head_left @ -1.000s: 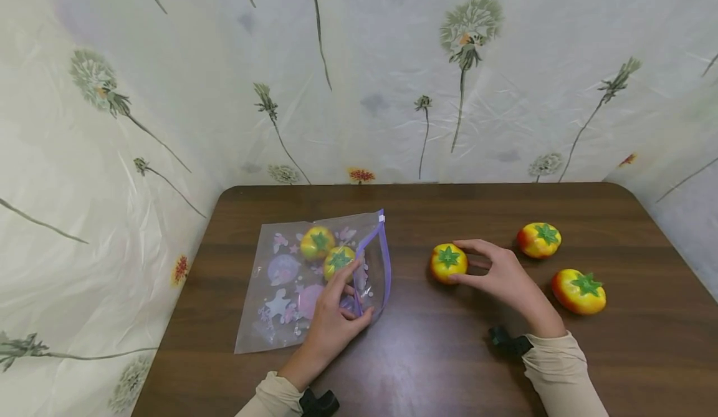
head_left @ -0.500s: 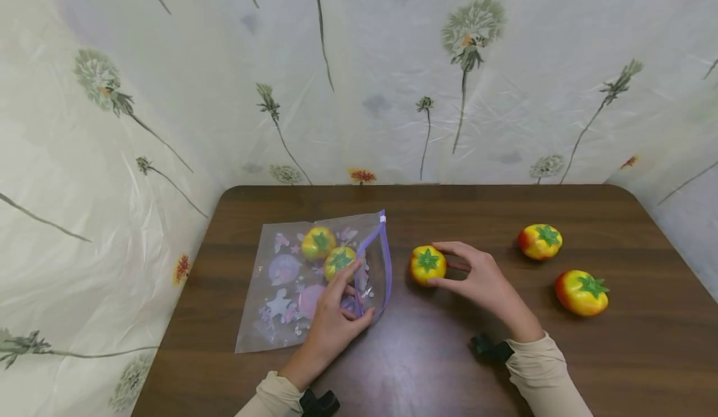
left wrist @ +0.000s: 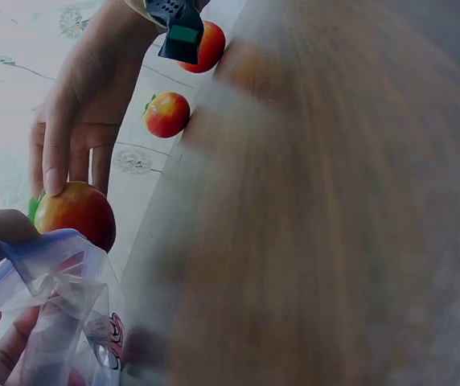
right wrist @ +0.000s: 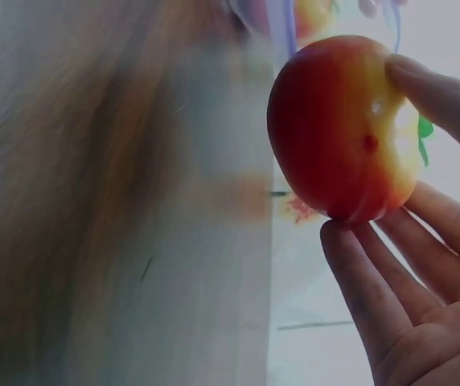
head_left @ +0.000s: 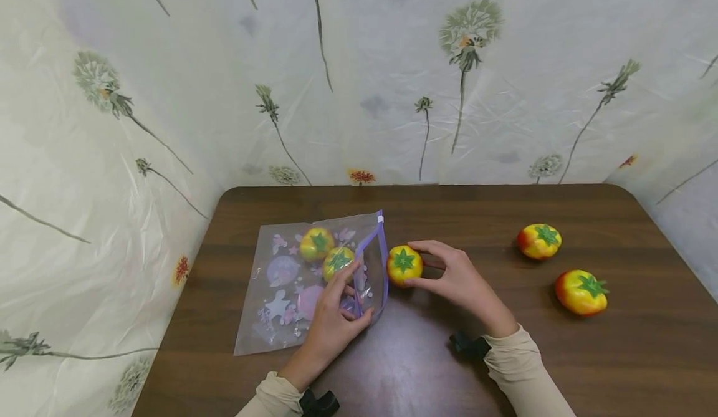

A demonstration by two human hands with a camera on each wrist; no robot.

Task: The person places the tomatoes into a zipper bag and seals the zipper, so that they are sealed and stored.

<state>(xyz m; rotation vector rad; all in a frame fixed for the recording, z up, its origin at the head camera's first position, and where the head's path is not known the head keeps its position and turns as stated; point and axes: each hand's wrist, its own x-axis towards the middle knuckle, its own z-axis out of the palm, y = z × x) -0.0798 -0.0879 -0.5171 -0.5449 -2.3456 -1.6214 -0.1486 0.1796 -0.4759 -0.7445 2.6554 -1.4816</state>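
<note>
A clear zip bag (head_left: 270, 330) with a purple slider edge and printed shapes lies on the table at left, its mouth facing right and parted. Inside it are two yellow-green tomatoes (head_left: 316, 244). My left hand (head_left: 331, 323) holds the bag by its mouth; in the left wrist view the thumb lies by the purple edge and fingers show through the film. Between thumb and fingers, my right hand (head_left: 457, 277) grips a yellow-red tomato (head_left: 404, 266) with a green leafy top, right at the bag's mouth. In the right wrist view this tomato (right wrist: 342, 129) shows its red underside.
Two more tomatoes, one farther back (head_left: 539, 241) and one nearer (head_left: 581, 293), sit on the right of the brown wooden table (head_left: 449, 211). A sheet with a dandelion print (head_left: 381, 80) hangs behind and at the sides.
My right hand has moved left with the tomato, from the table's middle up to the bag's mouth. My left hand and the bag have stayed in place.
</note>
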